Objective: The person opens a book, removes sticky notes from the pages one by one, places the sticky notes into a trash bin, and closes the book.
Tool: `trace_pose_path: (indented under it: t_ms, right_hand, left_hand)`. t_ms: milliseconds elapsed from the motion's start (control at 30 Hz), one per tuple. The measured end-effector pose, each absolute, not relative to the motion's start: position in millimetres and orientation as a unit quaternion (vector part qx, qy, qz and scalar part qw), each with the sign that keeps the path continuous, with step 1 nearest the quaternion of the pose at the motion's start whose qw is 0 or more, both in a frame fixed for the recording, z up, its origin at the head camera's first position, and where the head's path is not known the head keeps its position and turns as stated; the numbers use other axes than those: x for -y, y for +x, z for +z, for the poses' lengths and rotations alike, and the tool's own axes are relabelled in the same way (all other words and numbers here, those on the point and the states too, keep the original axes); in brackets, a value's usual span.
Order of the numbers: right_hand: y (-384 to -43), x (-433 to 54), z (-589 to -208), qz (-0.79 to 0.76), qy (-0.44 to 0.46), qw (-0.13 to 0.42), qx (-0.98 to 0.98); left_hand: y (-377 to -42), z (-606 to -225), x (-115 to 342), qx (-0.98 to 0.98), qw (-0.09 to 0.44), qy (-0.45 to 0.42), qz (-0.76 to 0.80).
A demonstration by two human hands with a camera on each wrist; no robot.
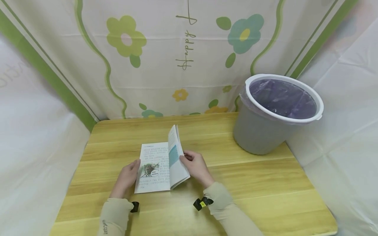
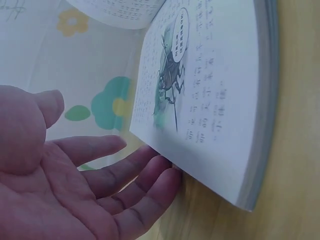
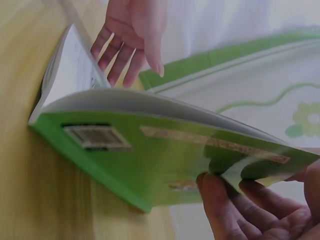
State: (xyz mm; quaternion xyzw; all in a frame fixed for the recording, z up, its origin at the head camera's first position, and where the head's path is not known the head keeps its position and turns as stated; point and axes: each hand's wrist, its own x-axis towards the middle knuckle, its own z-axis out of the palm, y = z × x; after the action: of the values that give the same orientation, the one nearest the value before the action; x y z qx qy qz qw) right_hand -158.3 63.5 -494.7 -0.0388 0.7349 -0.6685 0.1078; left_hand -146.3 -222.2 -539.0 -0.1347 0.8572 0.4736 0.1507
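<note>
An open book (image 1: 152,152) lies on the wooden table between the hands, its left page flat and showing printed text and an insect drawing (image 2: 171,72). The right-hand part is lifted and stands at a slant. Its green back cover (image 3: 115,160) with a barcode shows in the right wrist view. My right hand (image 1: 198,166) pinches this raised part near its outer edge, with fingers against the cover. At the left edge, my left hand (image 1: 127,179) touches the book with extended fingertips; its thumb (image 2: 51,107) is apart from the page.
A grey bin (image 1: 257,131) with a white rim and purple liner stands at the table's back right. The wooden table (image 1: 260,193) reaches a flower-patterned curtain (image 1: 183,77) behind it. White fabric hangs on both sides.
</note>
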Motion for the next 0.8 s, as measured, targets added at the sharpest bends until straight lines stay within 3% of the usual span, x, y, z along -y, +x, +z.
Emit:
trace_pose_path:
  t_ms: [500, 800]
  right_hand:
    - [-151.9, -25.1, -511.1, -0.578, -0.148, 0.114, -0.795]
    - [-137.6, -10.8, -546.9, -0.347, -0.199, 0.152, -0.904]
  left_hand:
    - [-148.4, -532.5, 242.6, -0.788, 0.186, -0.12, 0.575]
    - [-148.5, -536.7, 241.4, -0.8, 0.19, -0.112, 0.557]
